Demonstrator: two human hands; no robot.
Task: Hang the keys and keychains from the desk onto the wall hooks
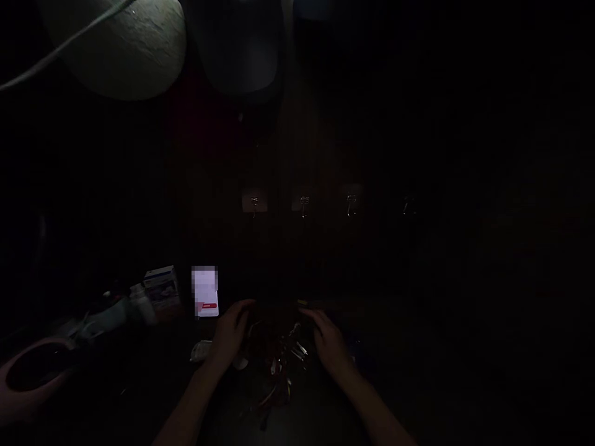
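On the dark tabletop (302, 427), a loose cluster of small shiny items (277, 365) lies between two bare hands; it is too dim to tell what the items are. The left hand (232, 325) stands at the far left of the cluster, fingers reaching inward with the thumb apart from them. The right hand (329, 339) mirrors it on the other side, its fingers bent toward the middle. Whether either one grips anything cannot be told in this light. Just beside the left wrist sits a small pale object (200, 351). Beyond that hand glows a lit screen (206, 294), its upper part pixelated. Farther left are a box (161, 288), a whitish bottle-like object (144, 305) and a round, pinkish-rimmed vessel (18, 402). Behind, metal hooks (304, 201) line a dark surface, and a pale rounded shape (134, 56) hangs at upper left, crossed by a cord (69, 44).
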